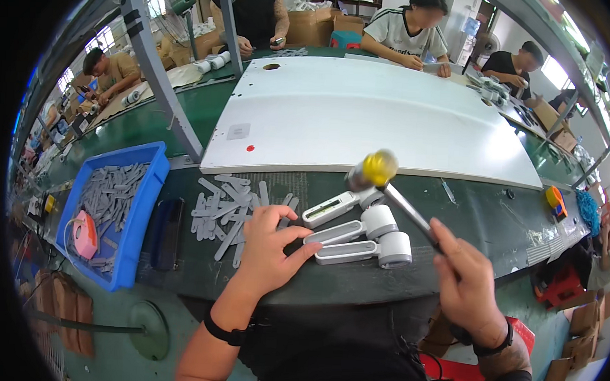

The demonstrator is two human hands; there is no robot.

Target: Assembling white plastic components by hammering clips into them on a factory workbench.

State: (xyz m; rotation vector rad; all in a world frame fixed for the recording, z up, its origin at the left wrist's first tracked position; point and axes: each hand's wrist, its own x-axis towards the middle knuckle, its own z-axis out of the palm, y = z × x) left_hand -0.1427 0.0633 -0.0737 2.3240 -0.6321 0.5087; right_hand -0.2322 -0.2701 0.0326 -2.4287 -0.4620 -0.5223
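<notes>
My right hand (466, 279) is wrapped around the handle of a mallet (413, 212). Its yellow-ended head, smeared by motion, is raised over the far end of the white devices. Three of these white-and-grey devices lie side by side, each with a long handle and a round head: a far one (331, 209), a middle one (344, 232) and a near one (357, 252). At their handle ends is my left hand (272, 250), fingers apart, the thumb tip at the middle and near handles. Loose grey strips (226, 211) are piled beyond and left of it.
A blue bin (129, 251) with more grey strips and a pink-orange device (85, 235) stands at left, beside a dark case (167, 233). A large white panel (376, 119) spans the bench behind. Yellow tape dispenser (556, 201) lies at right. Several people work beyond.
</notes>
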